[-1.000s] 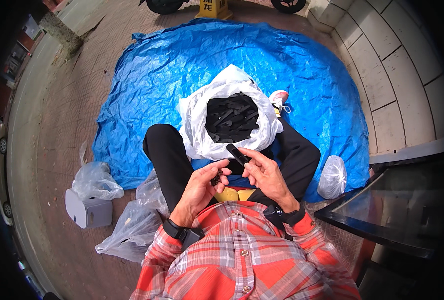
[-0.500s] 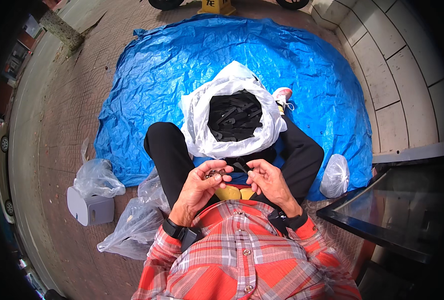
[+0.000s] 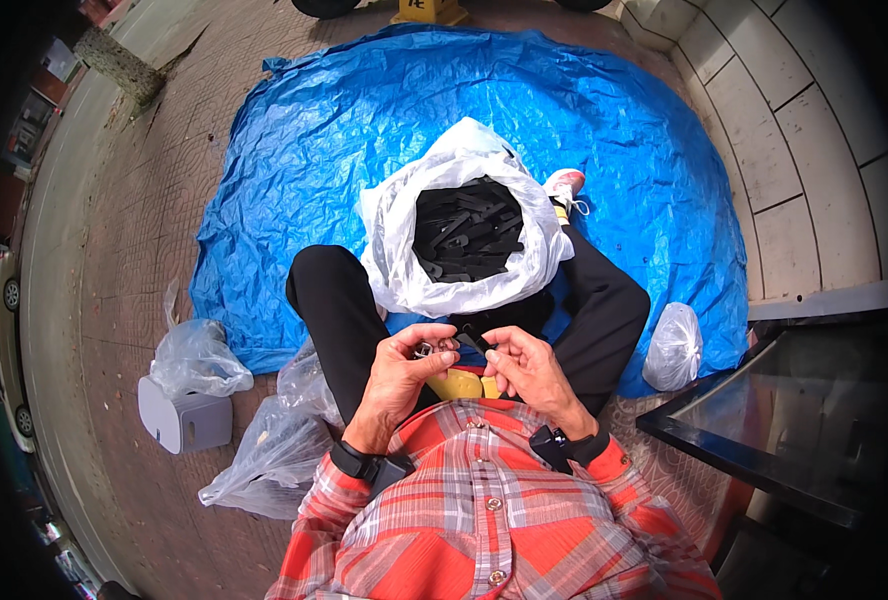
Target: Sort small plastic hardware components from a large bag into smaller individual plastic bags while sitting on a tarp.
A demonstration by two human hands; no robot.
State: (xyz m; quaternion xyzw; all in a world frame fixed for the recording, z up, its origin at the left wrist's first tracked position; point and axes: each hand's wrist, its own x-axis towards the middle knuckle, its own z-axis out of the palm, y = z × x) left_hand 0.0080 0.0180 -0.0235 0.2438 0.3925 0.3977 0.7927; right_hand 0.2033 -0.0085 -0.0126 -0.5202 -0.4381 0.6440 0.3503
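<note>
My left hand (image 3: 404, 366) is closed on several small shiny metal pieces (image 3: 424, 350), too small to name exactly. My right hand (image 3: 530, 366) pinches a slim black plastic piece (image 3: 478, 341) between thumb and fingers. The tip of that piece reaches to the left fingertips, and I cannot tell whether metal and plastic touch. Just beyond both hands, a white plastic bag (image 3: 386, 250) with its mouth rolled open stands between my legs. It is full of similar black plastic pieces (image 3: 469, 230).
A wrinkled blue tarp (image 3: 304, 160) lies under the bag and my legs. To the left are clear plastic bags (image 3: 269, 455) and a light grey box (image 3: 192, 420). A tied clear bag (image 3: 674, 348) and a dark glass-topped frame (image 3: 764, 420) stand at right, near a tiled wall (image 3: 779, 140).
The black piece has tilted slightly between my hands, its tip closer to the left fingertips. My right hand has shifted a little toward the left. The bag has stayed in place.
</note>
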